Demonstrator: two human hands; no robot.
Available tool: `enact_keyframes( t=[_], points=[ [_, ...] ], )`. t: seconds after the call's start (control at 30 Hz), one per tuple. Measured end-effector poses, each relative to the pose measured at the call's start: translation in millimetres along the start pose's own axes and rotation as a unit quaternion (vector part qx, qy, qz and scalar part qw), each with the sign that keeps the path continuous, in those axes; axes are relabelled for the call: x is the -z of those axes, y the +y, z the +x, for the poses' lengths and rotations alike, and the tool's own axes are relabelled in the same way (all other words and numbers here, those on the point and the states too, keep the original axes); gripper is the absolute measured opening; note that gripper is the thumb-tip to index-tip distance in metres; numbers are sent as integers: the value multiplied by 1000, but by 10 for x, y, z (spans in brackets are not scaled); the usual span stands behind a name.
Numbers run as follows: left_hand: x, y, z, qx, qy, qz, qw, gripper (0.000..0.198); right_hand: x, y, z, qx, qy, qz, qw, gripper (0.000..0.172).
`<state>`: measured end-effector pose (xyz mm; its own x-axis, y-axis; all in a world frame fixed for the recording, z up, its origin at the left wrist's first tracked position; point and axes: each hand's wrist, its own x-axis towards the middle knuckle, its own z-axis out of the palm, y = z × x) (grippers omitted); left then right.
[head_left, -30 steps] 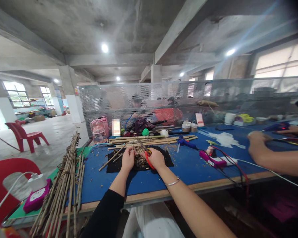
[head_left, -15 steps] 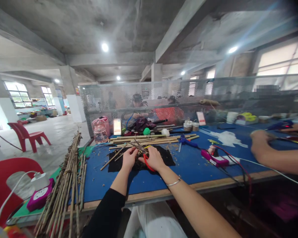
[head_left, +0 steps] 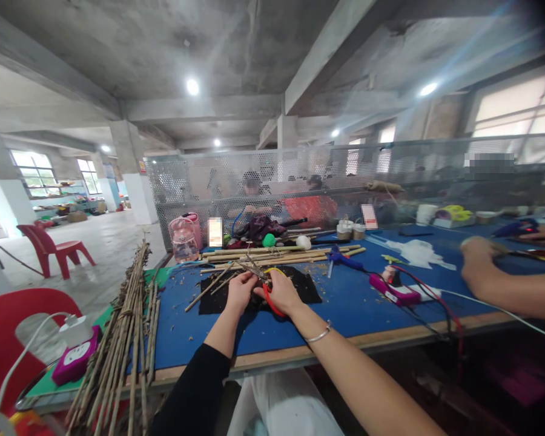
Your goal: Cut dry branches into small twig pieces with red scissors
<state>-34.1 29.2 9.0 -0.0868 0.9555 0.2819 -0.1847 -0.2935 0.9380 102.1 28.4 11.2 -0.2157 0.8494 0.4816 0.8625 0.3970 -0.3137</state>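
My right hand is wrapped round a pair of scissors with red and yellow handles. Their metal blades stand apart and point away from me, up and to the left. Close beside the blades, my left hand is closed in a pinch; what its fingers hold is too small and hidden to name. Both hands are over a black cloth strewn with brown bits. Thin sticks lie across the cloth's left side, to the left of my left hand.
Long bamboo-like sticks lie behind the cloth. A tall bundle of knotty sticks leans at the left. To the right are a blue glue gun, a purple power strip, cables and a co-worker's arm. A mesh partition stands behind.
My left hand has moved very slightly right, nearer the scissors. My right hand and the scissors look almost the same; the whole view has shifted a little.
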Motion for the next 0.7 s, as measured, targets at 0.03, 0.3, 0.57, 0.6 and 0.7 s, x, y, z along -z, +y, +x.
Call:
enact_keyframes(
  t=[0.03,0.3,0.57,0.6,0.7],
  points=[
    [0,-1,-1,2,1,-2,1000,32,13,-8,-1,-9,-9,1,1000,46],
    [20,-45,19,9,12,1,1000,37,22,-14,13,-61,-45,-18,997,49],
    [45,-23,9,-50,-7,159,986,27,-4,41,14,-29,-1,-25,999,53],
    [48,-26,9,-55,-9,174,983,27,-4,46,16,-27,0,-24,999,53],
    [59,-46,17,-59,-11,198,978,29,1,44,25,-47,-22,-26,998,53]
  ],
)
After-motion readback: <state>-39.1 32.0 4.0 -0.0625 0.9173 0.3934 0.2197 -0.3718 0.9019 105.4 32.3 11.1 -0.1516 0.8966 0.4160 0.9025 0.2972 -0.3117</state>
